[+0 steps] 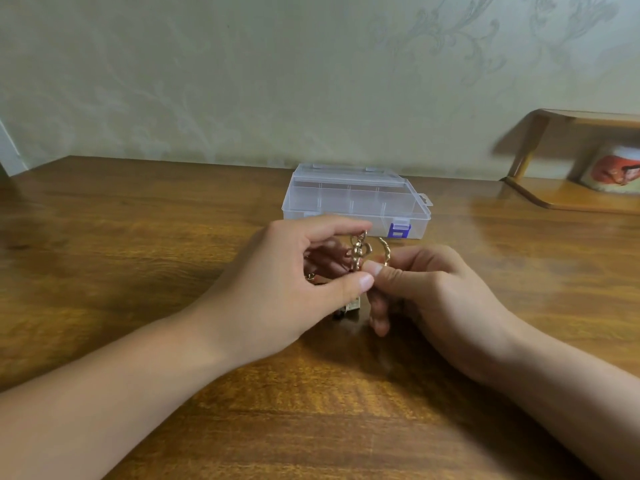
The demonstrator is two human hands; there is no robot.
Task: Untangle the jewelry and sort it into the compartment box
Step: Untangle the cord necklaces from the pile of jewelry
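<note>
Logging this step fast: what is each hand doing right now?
Left hand: fingers pinch the gold jewelry tangle.
Right hand: fingers pinch a curved gold piece of it.

Two hands, the left hand [298, 271] and the right hand [433, 292], were over one bench [138, 237]. There was one compartment box [356, 199], one tangle of gold jewelry [360, 252], and one mug [613, 171].

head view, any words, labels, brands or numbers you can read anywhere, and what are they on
No readable text anywhere.
Clear compartment box: no label; its blue latch carries no lettering I can make out.
Cup on the wooden shelf: an orange-red picture, blurred, no words legible.
Gold jewelry held by left hand and right hand: no markings visible.
</note>
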